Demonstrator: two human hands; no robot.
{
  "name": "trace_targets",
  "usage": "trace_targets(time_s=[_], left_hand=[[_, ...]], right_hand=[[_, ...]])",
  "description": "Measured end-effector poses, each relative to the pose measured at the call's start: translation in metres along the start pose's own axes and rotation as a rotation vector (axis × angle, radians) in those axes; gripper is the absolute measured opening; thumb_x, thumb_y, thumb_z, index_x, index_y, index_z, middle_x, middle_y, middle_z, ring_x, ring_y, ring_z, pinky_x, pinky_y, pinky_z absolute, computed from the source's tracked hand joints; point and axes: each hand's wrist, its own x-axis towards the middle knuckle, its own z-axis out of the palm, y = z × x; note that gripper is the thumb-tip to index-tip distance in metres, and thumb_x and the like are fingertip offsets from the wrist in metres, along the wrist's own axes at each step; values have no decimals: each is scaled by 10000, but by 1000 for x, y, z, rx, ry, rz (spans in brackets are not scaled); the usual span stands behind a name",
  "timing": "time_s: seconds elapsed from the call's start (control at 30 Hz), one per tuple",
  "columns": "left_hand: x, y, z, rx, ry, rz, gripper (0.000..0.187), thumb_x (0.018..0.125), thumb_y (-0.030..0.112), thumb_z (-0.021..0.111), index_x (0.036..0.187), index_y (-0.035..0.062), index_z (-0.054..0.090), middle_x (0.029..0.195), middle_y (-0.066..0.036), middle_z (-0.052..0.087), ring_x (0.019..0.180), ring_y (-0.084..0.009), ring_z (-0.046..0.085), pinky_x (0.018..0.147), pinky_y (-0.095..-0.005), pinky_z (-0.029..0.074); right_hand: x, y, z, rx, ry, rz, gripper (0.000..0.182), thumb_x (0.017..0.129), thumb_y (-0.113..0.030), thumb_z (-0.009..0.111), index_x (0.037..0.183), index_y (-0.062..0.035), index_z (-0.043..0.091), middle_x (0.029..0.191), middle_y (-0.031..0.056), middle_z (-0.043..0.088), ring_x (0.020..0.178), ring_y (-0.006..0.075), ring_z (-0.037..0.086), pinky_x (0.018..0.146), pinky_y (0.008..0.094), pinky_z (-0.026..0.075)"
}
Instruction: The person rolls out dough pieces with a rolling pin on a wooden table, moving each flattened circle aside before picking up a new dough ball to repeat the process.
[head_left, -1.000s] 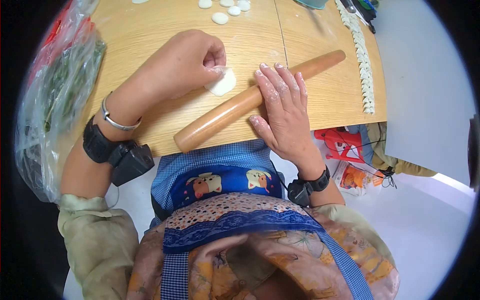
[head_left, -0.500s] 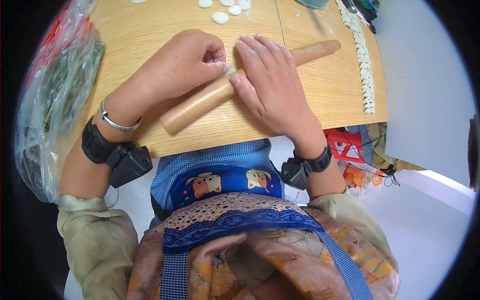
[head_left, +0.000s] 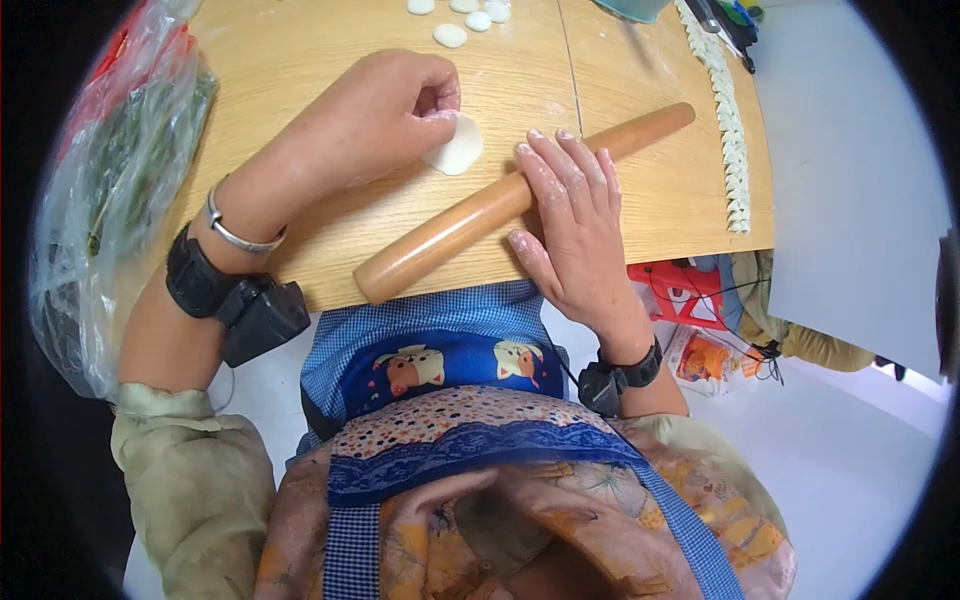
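Note:
A thin, flat dough wrapper [head_left: 459, 149] hangs from the pinched fingers of my left hand [head_left: 405, 112], close over the wooden table. My right hand [head_left: 577, 228] rests on a wooden rolling pin [head_left: 450, 238], its floured fingers stretched out over the wood and the thumb apart. The pin lies slantwise near the table's front edge, its near end to the left. The wrapper is beyond the pin and apart from it. Several small dough discs [head_left: 450, 36] lie on the far part of the table.
On the left a clear plastic bag [head_left: 120, 190] holds green vegetables. A long row of folded dough pieces [head_left: 733, 150] lines the right edge of the wooden table [head_left: 310, 255]. Part of a teal bowl [head_left: 635, 8] shows at the top, beside dark-handled items [head_left: 735, 40].
The rolling pin and my right hand have moved right and toward me, off the wrapper. More of the wrapper now shows at my left fingers, which have stayed nearly in place.

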Motion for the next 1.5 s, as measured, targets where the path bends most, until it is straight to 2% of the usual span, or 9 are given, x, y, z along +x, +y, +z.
trace_targets(time_s=[0.3,0.37,0.43,0.7,0.93,1.03,1.23,1.4,1.5], left_hand=[[-2,8,6,27,-5,-67,134,865,108,719,882,-11,660,682,13,578,637,-68,530,590,-270,445],[-3,8,6,-113,-48,-135,133,868,103,717,865,-20,666,662,8,582,621,-70,534,579,-273,443],[-3,8,6,-114,-53,-130,137,868,101,716,849,-24,664,656,1,582,624,-70,534,579,-273,443],[-2,9,-3,10,-53,-83,205,882,135,702,835,-58,651,655,-38,582,633,-91,509,590,-299,442],[0,0,-4,59,-3,-22,212,909,141,682,866,-64,652,663,-73,582,640,-110,517,612,-319,459],[0,0,-4,38,-25,-14,205,913,135,677,863,-62,650,664,-77,584,639,-115,528,612,-319,462],[-1,0,-4,63,-8,13,205,896,140,693,833,-46,631,650,-53,568,632,-101,535,591,-300,447],[-3,5,1,11,-30,-19,186,861,139,714,819,-18,624,640,-30,549,616,-94,522,577,-285,432],[-4,6,5,104,55,67,138,841,114,706,845,-3,633,649,-23,551,612,-99,523,571,-283,428]], right_hand=[[-1,0,4,9,19,6,662,943,-408,615,1503,-81,486,1540,126,489,1471,346,382,1259,544,169],[0,0,3,11,20,2,662,947,-410,612,1504,-77,485,1539,129,490,1470,350,383,1258,546,169],[2,0,3,11,22,0,661,950,-412,609,1505,-74,483,1538,131,492,1469,353,383,1257,547,168],[54,5,11,-18,100,-104,532,987,-377,575,1320,37,572,1403,221,581,1363,410,483,1174,549,314],[86,11,27,0,144,-120,457,1002,-338,561,1293,12,603,1380,211,609,1360,415,486,1147,545,342],[64,8,15,4,124,-113,481,1002,-347,553,1351,-19,589,1410,191,592,1371,410,475,1167,554,313],[-3,2,1,20,-29,-3,679,964,-423,570,1541,-86,448,1574,137,449,1497,361,341,1264,554,136],[-7,1,4,1,-15,9,690,956,-437,578,1543,-97,451,1573,130,451,1498,352,341,1266,554,131],[-5,0,4,-3,-10,9,698,952,-446,585,1544,-101,452,1575,124,449,1500,345,340,1269,552,126]])
